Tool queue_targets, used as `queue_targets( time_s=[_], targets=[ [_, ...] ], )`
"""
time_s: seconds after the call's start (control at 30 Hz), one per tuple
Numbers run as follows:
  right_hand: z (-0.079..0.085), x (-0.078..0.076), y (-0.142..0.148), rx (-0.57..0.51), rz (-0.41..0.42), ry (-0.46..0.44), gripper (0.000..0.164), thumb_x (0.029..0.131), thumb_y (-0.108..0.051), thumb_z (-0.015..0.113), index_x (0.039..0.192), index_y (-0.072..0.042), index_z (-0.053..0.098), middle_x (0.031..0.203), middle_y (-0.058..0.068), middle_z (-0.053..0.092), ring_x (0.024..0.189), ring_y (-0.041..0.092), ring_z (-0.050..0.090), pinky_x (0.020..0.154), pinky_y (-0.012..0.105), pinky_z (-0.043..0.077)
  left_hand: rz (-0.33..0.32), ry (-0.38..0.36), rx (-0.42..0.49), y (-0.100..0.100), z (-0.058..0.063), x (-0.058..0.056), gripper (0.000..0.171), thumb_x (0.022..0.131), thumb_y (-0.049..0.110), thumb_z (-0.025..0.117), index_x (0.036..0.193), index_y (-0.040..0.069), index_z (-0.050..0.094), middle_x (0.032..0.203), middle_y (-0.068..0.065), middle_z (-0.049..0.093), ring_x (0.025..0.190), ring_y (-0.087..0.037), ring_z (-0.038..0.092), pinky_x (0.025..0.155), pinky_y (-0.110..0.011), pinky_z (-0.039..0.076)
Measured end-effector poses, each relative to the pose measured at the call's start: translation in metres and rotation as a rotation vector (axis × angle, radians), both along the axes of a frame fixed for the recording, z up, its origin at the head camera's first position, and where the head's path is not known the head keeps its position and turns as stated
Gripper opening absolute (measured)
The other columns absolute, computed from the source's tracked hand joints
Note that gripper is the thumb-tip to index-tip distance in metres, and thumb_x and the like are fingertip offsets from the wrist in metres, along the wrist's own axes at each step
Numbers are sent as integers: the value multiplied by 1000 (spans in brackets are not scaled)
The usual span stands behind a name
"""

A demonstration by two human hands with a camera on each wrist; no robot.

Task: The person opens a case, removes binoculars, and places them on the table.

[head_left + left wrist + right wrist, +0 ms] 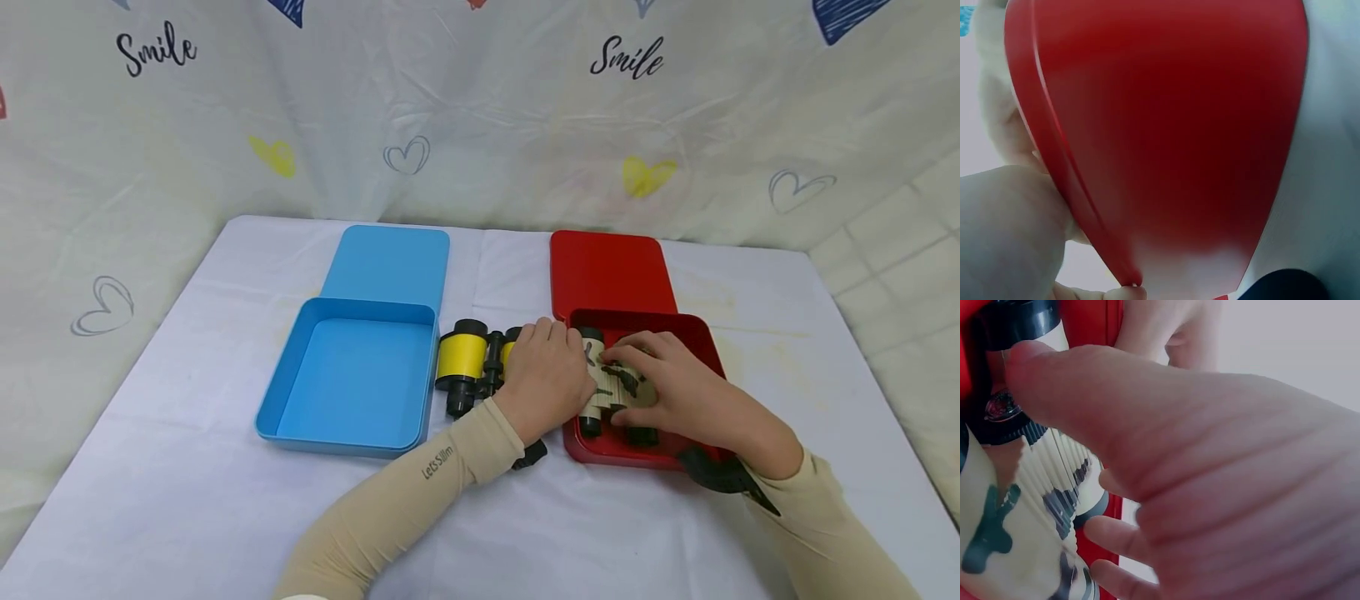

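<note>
Camouflage-patterned binoculars (619,385) lie in the red box (622,457), which has a red lid (611,271) at its back. My right hand (678,390) reaches into the box from the right and holds the binoculars, its thumb (1041,378) against a barrel. A black strap (716,473) hangs over the box's front right edge, by the right wrist. My left hand (551,375) grips the left wall of the box. In the left wrist view, the box's smooth red outer side (1166,144) fills most of the picture.
Black-and-yellow binoculars (461,357) stand left of my left hand, partly hidden by it. Farther left is a light-blue box (345,446) with its blue lid (390,258) folded back. A white cloth covers the table (172,492); a printed curtain (487,108) hangs behind.
</note>
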State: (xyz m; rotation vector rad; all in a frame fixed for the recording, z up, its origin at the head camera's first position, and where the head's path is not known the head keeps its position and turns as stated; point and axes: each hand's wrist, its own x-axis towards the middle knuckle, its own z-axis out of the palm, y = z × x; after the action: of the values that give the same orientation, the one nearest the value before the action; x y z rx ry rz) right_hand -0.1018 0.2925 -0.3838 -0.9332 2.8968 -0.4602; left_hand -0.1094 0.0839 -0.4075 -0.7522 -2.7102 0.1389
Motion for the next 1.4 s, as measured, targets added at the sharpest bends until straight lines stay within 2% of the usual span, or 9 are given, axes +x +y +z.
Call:
queue_targets(
  time_s=[0.1, 0.23, 0.33, 0.53, 0.6, 0.93, 1.13, 1.27, 1.4],
  targets=[
    [0, 0, -1, 23, -1, -11, 69, 72, -33, 95, 131, -14, 65, 129, 9, 65, 123, 33, 52, 98, 56, 52, 8, 67, 22, 1, -2, 1, 32, 99, 44, 53, 86, 17, 63, 83, 4, 66, 83, -13, 57, 72, -25, 46],
    [-2, 1, -2, 35, 27, 4, 71, 73, -39, 94, 133, -12, 65, 127, 9, 66, 122, 36, 55, 97, 59, 51, 20, 100, 23, 3, -4, 3, 34, 101, 45, 51, 84, 18, 62, 82, 4, 65, 83, -13, 56, 72, -25, 45],
    [-2, 2, -2, 43, 44, 21, 73, 73, -40, 94, 133, -12, 64, 126, 8, 67, 120, 34, 58, 97, 58, 50, 27, 76, 12, 4, -4, 2, 32, 101, 43, 51, 86, 18, 64, 85, 4, 67, 84, -14, 56, 73, -26, 46],
    [-2, 2, -4, 59, 34, 17, 77, 72, -41, 94, 135, -12, 62, 127, 10, 67, 119, 35, 59, 96, 58, 49, 53, -74, -8, 6, 0, 1, 26, 98, 40, 53, 96, 16, 64, 92, 1, 67, 89, -16, 54, 80, -28, 46],
    [-2, 3, -5, 67, 29, 8, 79, 72, -41, 94, 137, -11, 61, 127, 11, 66, 119, 37, 58, 96, 60, 50, 58, -96, -9, 6, 1, 0, 26, 97, 40, 53, 98, 15, 64, 94, 1, 67, 90, -16, 54, 81, -28, 46],
    [-2, 4, -7, 89, 36, 21, 86, 71, -36, 95, 142, -9, 56, 129, 13, 64, 122, 40, 55, 96, 64, 49, 58, -98, -17, 6, 0, -1, 29, 98, 42, 53, 98, 15, 63, 93, 1, 67, 89, -15, 54, 80, -28, 47],
    [-3, 4, -7, 99, -15, 18, 87, 71, -35, 95, 143, -7, 53, 139, 18, 55, 129, 42, 46, 98, 67, 45, 55, -104, -16, 6, -1, -1, 29, 99, 42, 52, 98, 15, 63, 93, 1, 67, 89, -16, 54, 80, -28, 46],
    [-3, 5, -8, 122, -53, 11, 83, 72, -35, 95, 138, -4, 57, 140, 20, 54, 130, 44, 44, 99, 67, 45, 53, -107, -14, 6, -1, 0, 29, 99, 41, 51, 98, 15, 63, 93, 1, 67, 89, -16, 55, 80, -28, 47],
    [-4, 6, -8, 140, -50, 13, 75, 70, -32, 95, 131, -3, 63, 137, 19, 55, 129, 44, 44, 99, 67, 46, 50, -105, -12, 5, -1, 0, 28, 99, 40, 52, 98, 15, 63, 93, 1, 67, 89, -16, 55, 79, -28, 47]
  ],
)
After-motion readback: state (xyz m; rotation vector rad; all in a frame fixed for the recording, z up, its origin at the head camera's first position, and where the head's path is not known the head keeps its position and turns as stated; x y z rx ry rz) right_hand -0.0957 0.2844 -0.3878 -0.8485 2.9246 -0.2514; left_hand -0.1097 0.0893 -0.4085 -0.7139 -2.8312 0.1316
